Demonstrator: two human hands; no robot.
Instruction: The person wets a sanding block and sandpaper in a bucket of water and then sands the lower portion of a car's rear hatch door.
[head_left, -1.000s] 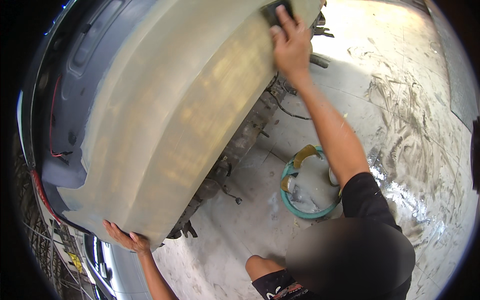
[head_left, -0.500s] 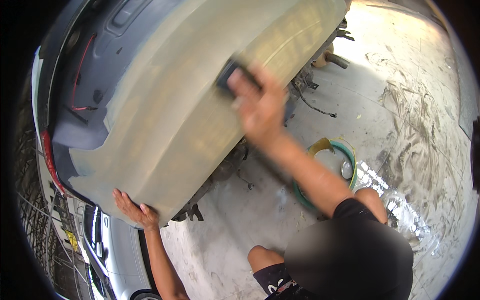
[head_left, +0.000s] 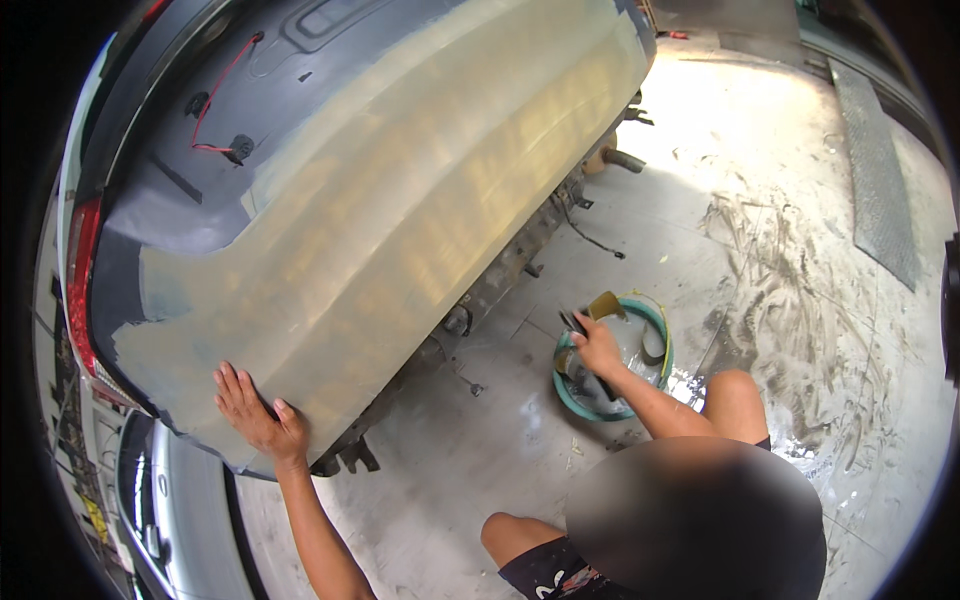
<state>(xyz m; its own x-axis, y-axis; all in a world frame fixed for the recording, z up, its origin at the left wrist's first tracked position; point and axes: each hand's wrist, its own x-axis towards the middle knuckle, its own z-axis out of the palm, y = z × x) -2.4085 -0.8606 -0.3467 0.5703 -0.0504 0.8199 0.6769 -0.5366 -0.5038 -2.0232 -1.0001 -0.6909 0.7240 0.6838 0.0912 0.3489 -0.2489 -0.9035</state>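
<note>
A car's rear body panel [head_left: 330, 230], coated dull beige-yellow with a grey part around it, slants across the left and middle. My left hand [head_left: 255, 410] lies flat on its lower left end, fingers stretched out. Away from the panel, my right hand [head_left: 598, 350] grips a dark sanding block [head_left: 574, 322] above a round green basin [head_left: 590, 410]. The fingers hide part of the block. A tan abrasive sheet [head_left: 603, 305] leans at the basin's far rim, and a curved dark strip [head_left: 655, 345] shows inside its right edge.
Brackets and a loose cable [head_left: 595, 240] stick out below the panel. A red wire [head_left: 205, 110] hangs from its grey part. A silver car [head_left: 190, 510] stands at lower left. Dark smears [head_left: 790, 290] mark the grey floor, and a grey mat [head_left: 875, 180] lies far right.
My right hand has left the panel with the sanding block and come down to the basin. My left hand stays flat on the panel. The view has shifted somewhat.
</note>
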